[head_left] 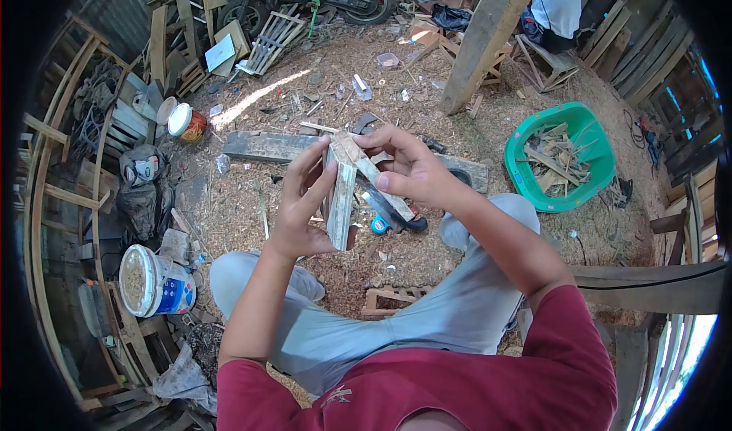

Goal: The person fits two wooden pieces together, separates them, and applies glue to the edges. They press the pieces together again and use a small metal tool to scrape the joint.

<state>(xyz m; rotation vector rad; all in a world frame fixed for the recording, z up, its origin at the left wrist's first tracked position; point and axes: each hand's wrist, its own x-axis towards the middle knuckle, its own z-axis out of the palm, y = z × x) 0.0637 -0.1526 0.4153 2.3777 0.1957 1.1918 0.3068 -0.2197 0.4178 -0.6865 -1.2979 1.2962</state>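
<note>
1. Shaving-strewn ground (pixel 252 221), littered with offcuts; an upright wooden post (pixel 480 49) is seen at upper right, and a green tub (pixel 526 193) holding wood scraps is placed at right.
2. Long board (pixel 267 148), laid on the ground across the centre, partly hidden behind the hands.
3. Left hand (pixel 293 221), at centre: thumb and fingers closed about a pale wooden block (pixel 341 206), which is held upright, raised off the ground.
4. Right hand (pixel 423 173), just right of centre: a narrow wooden strip (pixel 393 198) is pinched by thumb and fingers and held aslant.
5. Block and strip, brought close at their upper ends; whether they are joined cannot be told.
6. Blue tape measure (pixel 379 224) and dark-handled tool (pixel 412 224), lying below the held wood; neither is gripped.
7. Step in hand, as judged: two pieces being held and angled together. For any further move, a steady left grip and a small adjustment of the right thumb are called for, lest the strip be slipped out of line.
</note>
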